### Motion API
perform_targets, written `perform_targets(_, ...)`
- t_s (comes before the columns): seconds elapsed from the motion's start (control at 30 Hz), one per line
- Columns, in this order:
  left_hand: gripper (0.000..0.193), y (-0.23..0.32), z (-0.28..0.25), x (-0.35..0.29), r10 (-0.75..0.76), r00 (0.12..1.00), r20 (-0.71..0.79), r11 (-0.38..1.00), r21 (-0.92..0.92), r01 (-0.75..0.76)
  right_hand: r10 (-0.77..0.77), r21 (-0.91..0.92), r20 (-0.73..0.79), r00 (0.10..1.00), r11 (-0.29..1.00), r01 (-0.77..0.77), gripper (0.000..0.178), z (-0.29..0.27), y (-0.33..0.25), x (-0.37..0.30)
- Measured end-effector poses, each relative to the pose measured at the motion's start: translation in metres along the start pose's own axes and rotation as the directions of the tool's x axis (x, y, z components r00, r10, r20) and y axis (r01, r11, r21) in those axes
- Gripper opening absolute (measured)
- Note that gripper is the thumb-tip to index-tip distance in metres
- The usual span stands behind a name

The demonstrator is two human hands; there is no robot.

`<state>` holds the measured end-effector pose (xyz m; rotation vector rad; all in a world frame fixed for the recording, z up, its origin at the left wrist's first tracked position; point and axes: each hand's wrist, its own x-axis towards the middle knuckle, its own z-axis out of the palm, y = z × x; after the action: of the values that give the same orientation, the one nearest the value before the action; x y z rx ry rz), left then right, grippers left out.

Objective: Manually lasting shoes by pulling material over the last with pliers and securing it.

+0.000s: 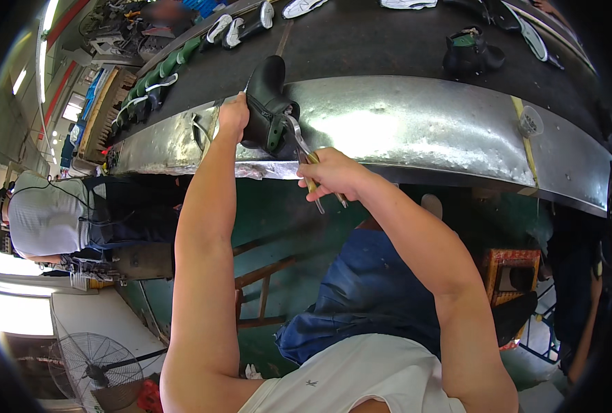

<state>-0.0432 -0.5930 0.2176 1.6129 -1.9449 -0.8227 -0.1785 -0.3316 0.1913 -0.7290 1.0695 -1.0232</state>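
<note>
A black boot (264,86) lies tipped on the metal ledge, its toe toward the far side and its opening toward me. Something green, like a shoe last, shows in that opening. My left hand (233,117) is closed on the boot's left side, steadying it. In my right hand (335,173) is a pair of metal pincers (297,134) with yellowish handles. Their jaws reach the boot's opening beside the green part; whether they grip anything there I cannot tell.
Along the ledge (402,120) runs a dark conveyor belt (368,55) carrying several shoes and another black boot (470,51). A clear plastic cup (530,121) stands on the ledge at right. One person (51,213) is at left, another at far right. A fan (96,372) stands lower left.
</note>
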Motion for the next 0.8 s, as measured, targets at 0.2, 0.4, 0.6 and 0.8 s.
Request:
perform_targets(0.2,0.055,-0.010,-0.007,0.010,-0.028,1.000,-0.008,0.999,0.018,0.029,-0.002,-0.144,-0.030,1.000,0.990,-0.002,0.022,0.004,-0.009,0.016)
perform_targets(0.4,0.056,0.008,-0.004,-0.011,-0.051,0.998,-0.026,0.998,0.026,0.052,-0.022,-0.562,-0.126,0.992,0.825,-0.053,0.029,0.008,-0.038,-0.003)
perform_targets(0.6,0.056,-0.004,-0.006,-0.001,-0.024,0.999,-0.043,0.999,0.023,0.025,-0.091,-0.730,-0.085,0.992,0.684,0.000,0.039,0.006,-0.036,-0.003)
perform_targets(0.8,0.052,0.014,0.017,-0.012,0.164,0.977,-0.138,0.962,0.240,-0.128,-0.070,-0.315,-0.014,0.997,0.947,0.062,0.032,-0.024,0.022,-0.050)
